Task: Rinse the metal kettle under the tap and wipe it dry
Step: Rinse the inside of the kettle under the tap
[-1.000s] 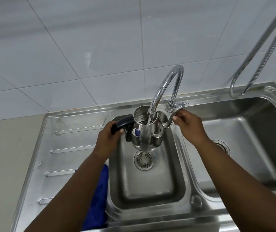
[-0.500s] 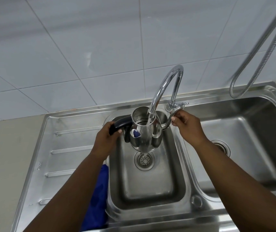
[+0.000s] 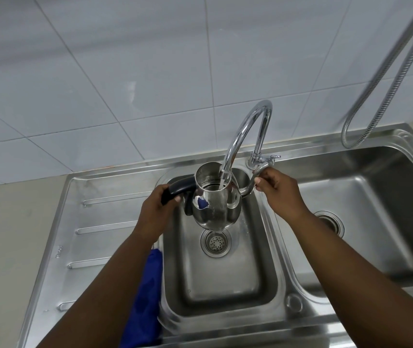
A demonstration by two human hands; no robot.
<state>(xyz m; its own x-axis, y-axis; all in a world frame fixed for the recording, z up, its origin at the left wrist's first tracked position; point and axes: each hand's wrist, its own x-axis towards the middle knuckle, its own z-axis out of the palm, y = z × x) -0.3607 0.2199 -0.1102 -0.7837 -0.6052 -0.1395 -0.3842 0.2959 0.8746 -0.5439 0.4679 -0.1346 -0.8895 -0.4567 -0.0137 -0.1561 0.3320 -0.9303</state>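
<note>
**Now: kettle under tap**

Brushed steel sink (image 3: pixel 270 249) lies below the gooseneck chrome tap (image 3: pixel 245 121); blue cloth (image 3: pixel 147 297) drapes left of it. The round, shiny metal kettle (image 3: pixel 213 207) hangs in the tap's stream, left hand (image 3: pixel 155 212) gripping its black handle (image 3: pixel 178 190), right hand (image 3: pixel 280 192) pinching its curved spout (image 3: pixel 252 180).

Even, cool, bright light; soft glare on wall tiles (image 3: pixel 130 86) and tap (image 3: pixel 248 131); wide-angle bending at edges; slight softness throughout.

Kettle (image 3: pixel 213 209) shiny silver, handle (image 3: pixel 179 188) black. Cloth (image 3: pixel 147 297) deep blue. Wall tiles (image 3: pixel 100 84) pale grey, gridded. Sink (image 3: pixel 115 187) steel-grey. Counter (image 3: pixel 12 234) beige.
</note>
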